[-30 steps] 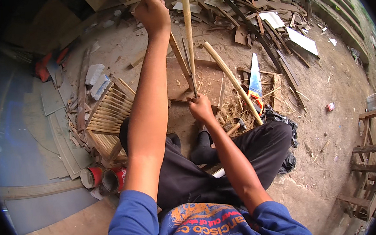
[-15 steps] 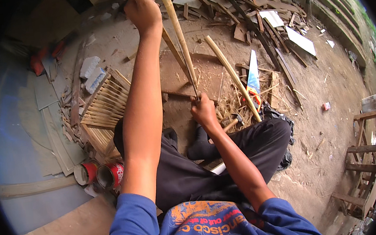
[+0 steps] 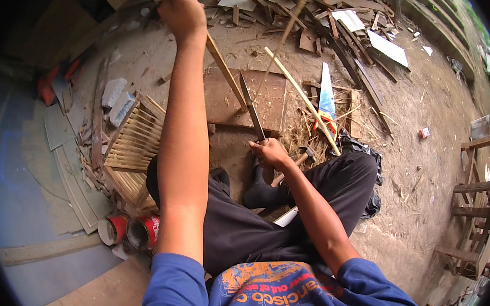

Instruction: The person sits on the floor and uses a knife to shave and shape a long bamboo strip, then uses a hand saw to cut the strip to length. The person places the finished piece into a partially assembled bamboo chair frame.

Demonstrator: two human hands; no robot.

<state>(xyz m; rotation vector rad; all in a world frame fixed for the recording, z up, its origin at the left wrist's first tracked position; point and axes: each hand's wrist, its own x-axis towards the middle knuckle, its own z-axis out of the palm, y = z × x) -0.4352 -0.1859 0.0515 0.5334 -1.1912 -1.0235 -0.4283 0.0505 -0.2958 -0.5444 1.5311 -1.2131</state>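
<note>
My left hand (image 3: pixel 182 13), raised at the top edge, is closed round a bamboo strip (image 3: pixel 226 71) that slants down toward the board. A knife (image 3: pixel 252 106) with a long dark blade points up and away from my right hand (image 3: pixel 269 152), whose fingers wrap its handle. Just right of the blade, a thin strip (image 3: pixel 285 32) is smeared by motion and leans to the upper right; neither hand visibly holds it. Beneath the blade a brown board (image 3: pixel 272 96) lies on the ground with shavings on it. Another bamboo strip (image 3: pixel 303 99) rests farther right.
A handsaw (image 3: pixel 326 92) and a hammer (image 3: pixel 307 154) lie among shavings beside my right knee. To the left are a slatted bamboo piece (image 3: pixel 131 136) and red cans (image 3: pixel 142 231). Scrap wood (image 3: pixel 357 46) is heaped at the far right; a wooden rack (image 3: pixel 475 211) stands right.
The split bamboo piece has come away from the blade and swung right. My right hand and the knife have drawn slightly back toward me. My left hand stays raised, shifted slightly left.
</note>
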